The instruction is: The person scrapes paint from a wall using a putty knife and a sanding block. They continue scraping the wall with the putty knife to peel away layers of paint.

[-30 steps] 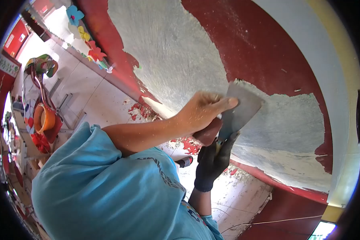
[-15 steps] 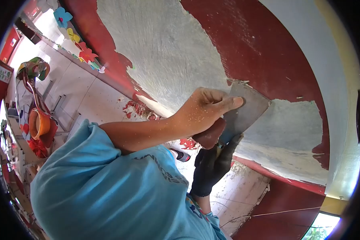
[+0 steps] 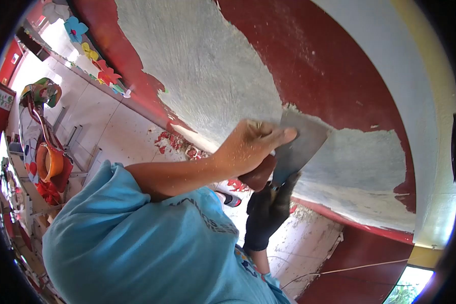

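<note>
1. At far left, an orange container (image 3: 49,162) sits among patterned cloth and clutter, beside a pale tiled floor (image 3: 83,99).
2. Above that floor, blue, yellow and red flower cutouts (image 3: 107,72) run in a slanting row along the wall's edge.
3. Your light-blue shirt (image 3: 131,233) fills the lower left. Beyond it, red paint flakes (image 3: 169,143) lie along the foot of the wall, and a dark shoe (image 3: 232,200) shows past your chest.
4. Near the centre is your left hand (image 3: 245,148), bare and speckled with pale specks. Its fingers are curled around a red-brown piece (image 3: 258,173) that juts out below; what that piece is, I cannot tell. The thumb lies over the scraper's blade.
5. Just below and to the right, your right hand (image 3: 268,210), in a black glove, is closed around the base of the scraper (image 3: 304,144). Its broad grey blade fans upward in front of the wall; whether it touches the surface, I cannot tell.
6. Behind the blade spreads a bare grey patch (image 3: 202,66), ragged-edged against dark red paint (image 3: 324,61).
7. At far right, a pale border and a yellow band (image 3: 430,61) curve down toward a bright opening (image 3: 409,286) with greenery.
</note>
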Action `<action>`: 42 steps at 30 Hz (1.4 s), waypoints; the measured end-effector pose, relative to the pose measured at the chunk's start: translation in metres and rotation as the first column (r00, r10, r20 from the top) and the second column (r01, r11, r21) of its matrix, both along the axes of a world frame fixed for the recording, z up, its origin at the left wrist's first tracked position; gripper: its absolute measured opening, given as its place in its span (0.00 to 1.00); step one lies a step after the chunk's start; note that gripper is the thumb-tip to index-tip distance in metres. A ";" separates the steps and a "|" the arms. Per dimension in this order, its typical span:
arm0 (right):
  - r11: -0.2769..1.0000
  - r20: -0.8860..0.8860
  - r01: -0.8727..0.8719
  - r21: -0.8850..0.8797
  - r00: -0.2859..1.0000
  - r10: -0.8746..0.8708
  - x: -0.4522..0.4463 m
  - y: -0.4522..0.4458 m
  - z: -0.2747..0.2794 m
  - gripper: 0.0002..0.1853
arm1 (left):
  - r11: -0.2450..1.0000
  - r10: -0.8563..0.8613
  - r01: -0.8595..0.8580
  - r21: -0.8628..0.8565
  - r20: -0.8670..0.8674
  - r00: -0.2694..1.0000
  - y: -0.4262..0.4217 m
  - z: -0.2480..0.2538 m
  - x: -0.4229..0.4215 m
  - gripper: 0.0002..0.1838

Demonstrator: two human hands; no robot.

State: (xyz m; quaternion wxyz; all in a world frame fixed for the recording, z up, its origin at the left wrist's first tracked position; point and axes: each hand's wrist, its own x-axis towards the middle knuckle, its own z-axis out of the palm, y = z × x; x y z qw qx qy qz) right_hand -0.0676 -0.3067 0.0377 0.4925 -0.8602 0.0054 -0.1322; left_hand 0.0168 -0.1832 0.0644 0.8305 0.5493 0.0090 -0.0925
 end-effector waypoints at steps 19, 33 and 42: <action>0.995 -0.021 -0.043 -0.088 0.999 0.041 0.005 0.008 0.021 0.32 | 0.999 0.017 -0.015 -0.041 0.043 0.999 0.008 0.010 0.002 0.19; 0.988 0.091 -0.053 -0.146 0.994 0.067 0.006 0.011 -0.005 0.31 | 1.000 -0.019 0.019 -0.008 -0.019 1.000 0.014 0.010 -0.002 0.18; 0.988 0.240 -0.022 -0.156 0.969 0.059 0.015 0.002 -0.019 0.30 | 0.997 0.023 -0.028 0.075 0.062 0.998 0.004 0.001 0.001 0.19</action>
